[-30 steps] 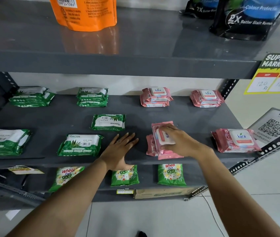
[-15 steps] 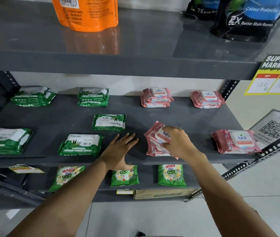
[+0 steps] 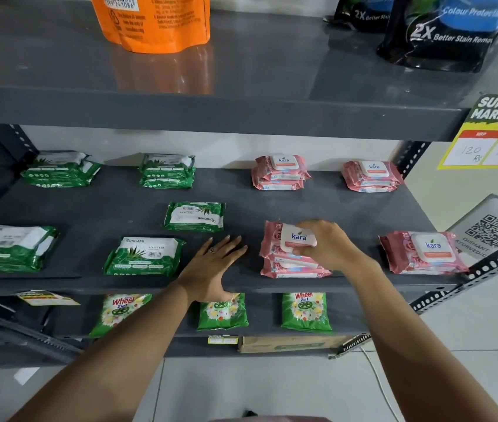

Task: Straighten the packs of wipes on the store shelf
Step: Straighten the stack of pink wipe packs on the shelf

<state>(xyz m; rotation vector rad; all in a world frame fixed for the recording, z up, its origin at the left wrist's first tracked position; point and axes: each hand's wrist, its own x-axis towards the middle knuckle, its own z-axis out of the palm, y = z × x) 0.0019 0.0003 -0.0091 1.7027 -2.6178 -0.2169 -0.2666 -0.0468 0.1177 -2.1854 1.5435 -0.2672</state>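
Nearest, the bottom shelf [image 3: 272,342] holds three green Wheel sachets [image 3: 305,312], standing in a row along its front, with a flat cardboard box [image 3: 290,344] under its edge.

Above it is the middle shelf [image 3: 104,208], grey and flat, which carries all the wipes. At its front edge the left hand [image 3: 211,269] lies flat, palm down, fingers spread and gripping nothing; a ring shows on one finger. Just right of it, the right hand [image 3: 330,248] curls over the top pink pack [image 3: 287,239] of a small front stack, thumb and fingers grasping it at its right end. That pack sits tilted and a little askew on the pink packs below it [image 3: 293,268]. Further right, near the shelf's end, another pink stack [image 3: 424,252] lies alone.

Left of the hands, a green pack [image 3: 144,255] lies at the front, and a green stack [image 3: 10,248] sits at the far left. A single green pack [image 3: 194,216] lies mid-shelf, its print upside down.

Along the back wall stand four stacks: two green [image 3: 62,169] [image 3: 167,170] on the left, two pink [image 3: 279,172] [image 3: 372,176] on the right.

The top shelf [image 3: 241,108] bears an orange pouch [image 3: 153,19] and dark detergent bags [image 3: 442,32]. A yellow price sign [image 3: 491,135] hangs at its right end.
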